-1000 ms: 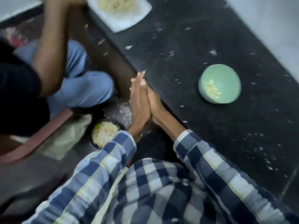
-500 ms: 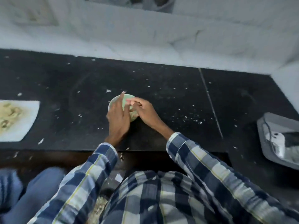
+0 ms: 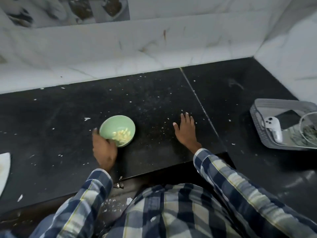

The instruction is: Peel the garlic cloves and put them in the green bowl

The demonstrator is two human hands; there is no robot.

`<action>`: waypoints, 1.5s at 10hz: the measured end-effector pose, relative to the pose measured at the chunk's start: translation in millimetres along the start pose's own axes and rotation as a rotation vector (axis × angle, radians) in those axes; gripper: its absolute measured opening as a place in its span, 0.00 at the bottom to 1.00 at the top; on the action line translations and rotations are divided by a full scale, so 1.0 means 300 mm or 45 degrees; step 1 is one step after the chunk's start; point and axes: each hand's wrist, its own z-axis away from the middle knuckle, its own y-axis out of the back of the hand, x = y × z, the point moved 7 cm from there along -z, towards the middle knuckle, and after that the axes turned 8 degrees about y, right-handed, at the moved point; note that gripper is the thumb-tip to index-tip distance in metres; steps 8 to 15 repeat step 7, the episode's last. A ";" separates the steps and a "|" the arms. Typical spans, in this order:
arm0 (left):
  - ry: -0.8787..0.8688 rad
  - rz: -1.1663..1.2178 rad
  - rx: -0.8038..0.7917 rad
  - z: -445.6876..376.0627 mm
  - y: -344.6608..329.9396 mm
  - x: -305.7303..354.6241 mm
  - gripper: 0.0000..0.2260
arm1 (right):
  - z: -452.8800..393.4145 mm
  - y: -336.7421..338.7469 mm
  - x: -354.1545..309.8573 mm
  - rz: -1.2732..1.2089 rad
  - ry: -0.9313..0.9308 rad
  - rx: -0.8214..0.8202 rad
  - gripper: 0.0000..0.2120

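**Green bowl by my left hand, right hand flat on the counter**

Green and round, the small bowl point(image 3: 117, 129) sits on the black stone counter point(image 3: 154, 100), a heap of pale peeled garlic cloves point(image 3: 122, 134) in its near-right side. My left hand point(image 3: 104, 151) is against the bowl's near-left rim; it is blurred, so I cannot tell how its fingers lie. My right hand point(image 3: 186, 130) rests well apart to the right, fingers point(image 3: 185, 117) straight and slightly spread. White peel scraps point(image 3: 87, 119) dot the counter. A grey plastic basket point(image 3: 260, 127) sits far right.
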 end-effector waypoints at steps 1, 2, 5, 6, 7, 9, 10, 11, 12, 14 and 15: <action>-0.024 0.015 -0.088 0.027 -0.045 0.048 0.23 | -0.036 0.003 -0.137 -0.194 0.367 0.048 0.25; -0.092 0.018 -0.166 0.038 -0.102 0.124 0.21 | -0.066 -0.049 -0.270 -0.509 0.449 -0.263 0.27; -0.171 0.059 -0.321 0.113 -0.269 0.342 0.19 | -0.175 0.047 -0.171 -0.443 0.412 -0.280 0.26; -0.139 0.001 -0.395 0.143 -0.310 0.401 0.18 | -0.192 0.094 -0.120 -0.421 0.368 -0.285 0.25; -0.120 -0.144 -0.391 0.160 -0.334 0.406 0.18 | -0.192 0.092 -0.100 -0.366 0.397 -0.393 0.25; -0.120 -0.144 -0.391 0.160 -0.334 0.406 0.18 | -0.192 0.092 -0.100 -0.366 0.397 -0.393 0.25; -0.120 -0.144 -0.391 0.160 -0.334 0.406 0.18 | -0.192 0.092 -0.100 -0.366 0.397 -0.393 0.25; -0.120 -0.144 -0.391 0.160 -0.334 0.406 0.18 | -0.192 0.092 -0.100 -0.366 0.397 -0.393 0.25; -0.120 -0.144 -0.391 0.160 -0.334 0.406 0.18 | -0.192 0.092 -0.100 -0.366 0.397 -0.393 0.25; -0.120 -0.144 -0.391 0.160 -0.334 0.406 0.18 | -0.192 0.092 -0.100 -0.366 0.397 -0.393 0.25; -0.120 -0.144 -0.391 0.160 -0.334 0.406 0.18 | -0.192 0.092 -0.100 -0.366 0.397 -0.393 0.25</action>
